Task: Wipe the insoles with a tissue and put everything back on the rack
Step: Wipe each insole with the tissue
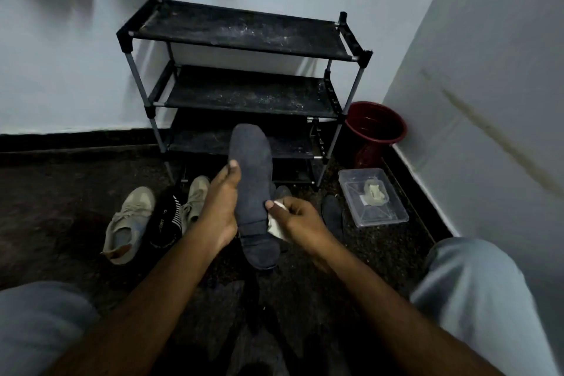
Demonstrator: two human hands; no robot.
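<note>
The dark insole [251,180] is up in the air in front of the person, with its toe end pointing up and away, just in front of the low part of the rack [241,36]. The left hand [218,207] holds it by its left edge, thumb on the front and fingers curled round the back. The right hand [300,220] pinches a small white tissue [277,224] and presses it on the right side of the insole, in the heel half. So I think the wiping is going on right now and this insole is not done yet (it is too dark to see if it looks clean or dirty). A second insole [332,217] lies on the floor [76,192] just right of the hands, and I cannot tell if it has been wiped. Two tan shoes [131,223] lie on the floor to the left, with a black striped thing [166,220] between them, maybe a sock. All of these are off the rack, which stands by the wall with dusty specks on its shelves, so the putting back is all left to do. A clear box [387,217] with a crumpled bit inside sits on the floor to the right, and a red bucket [377,128] stands behind it in the corner.
</note>
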